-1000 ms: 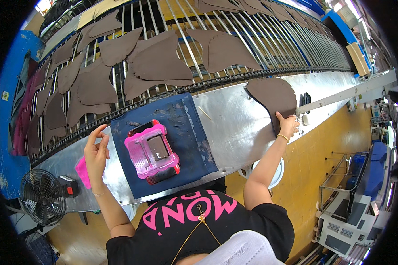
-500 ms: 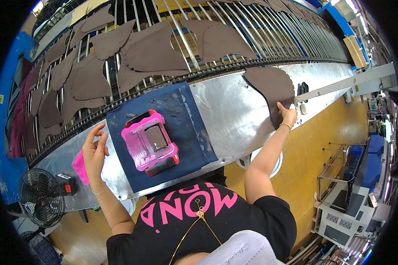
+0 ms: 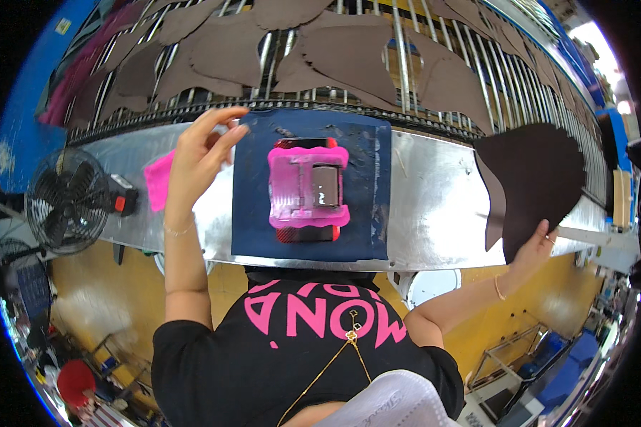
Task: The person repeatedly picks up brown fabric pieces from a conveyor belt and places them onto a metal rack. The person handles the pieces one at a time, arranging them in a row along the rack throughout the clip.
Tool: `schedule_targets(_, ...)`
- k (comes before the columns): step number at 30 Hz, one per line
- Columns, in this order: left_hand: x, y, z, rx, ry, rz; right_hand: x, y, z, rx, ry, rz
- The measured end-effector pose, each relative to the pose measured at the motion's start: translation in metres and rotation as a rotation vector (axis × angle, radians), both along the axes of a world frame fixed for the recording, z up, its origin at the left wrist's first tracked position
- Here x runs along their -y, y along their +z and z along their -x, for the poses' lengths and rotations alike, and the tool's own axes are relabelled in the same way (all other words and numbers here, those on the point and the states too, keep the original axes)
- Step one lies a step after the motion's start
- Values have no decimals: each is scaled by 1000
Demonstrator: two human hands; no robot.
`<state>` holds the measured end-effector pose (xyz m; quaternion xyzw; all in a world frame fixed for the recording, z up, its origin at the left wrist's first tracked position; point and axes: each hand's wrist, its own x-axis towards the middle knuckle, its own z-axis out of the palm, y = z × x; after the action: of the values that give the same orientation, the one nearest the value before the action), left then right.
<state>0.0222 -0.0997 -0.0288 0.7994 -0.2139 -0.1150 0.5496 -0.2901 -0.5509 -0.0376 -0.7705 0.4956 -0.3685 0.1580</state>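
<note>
My right hand (image 3: 533, 250) grips the lower edge of a dark brown cut panel (image 3: 541, 178) with scalloped edges, raised above the right part of the metal table. A paler brown strip shows along its left side; whether that is a second piece I cannot tell. My left hand (image 3: 208, 153) hovers over the left edge of a dark blue mat (image 3: 369, 213), thumb and fingers apart, with nothing visible in it. On the mat sits a pink see-through plastic case (image 3: 288, 188) with a brown block inside and red-and-black bars at its far and near sides.
Beyond the table (image 3: 434, 192) runs a conveyor of metal rods (image 3: 400, 50), edged by a black chain and bearing several brown panels (image 3: 342, 60). A black fan (image 3: 68, 199), a small black box with red (image 3: 121, 196) and a pink cloth (image 3: 159, 181) stand at left.
The brown panel, flat on the table before, is now lifted and tilted in my right hand. My left hand has risen toward the mat's far left corner. The whole view has turned.
</note>
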Motion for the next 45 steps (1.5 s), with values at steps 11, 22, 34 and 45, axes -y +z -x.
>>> schedule_targets(11,24,33,3,-96,-141,247,-157,44,-157,580,983,-229)
schedule_targets(22,-92,48,16,229,308,144,-216,15,-192,115,1396,-236)
schedule_targets(34,-71,15,23,-33,44,-61,-174,11,-166,-85,1391,-19)
schedule_targets(45,36,22,9,378,-553,-234,-92,-26,-72,-96,1011,-174)
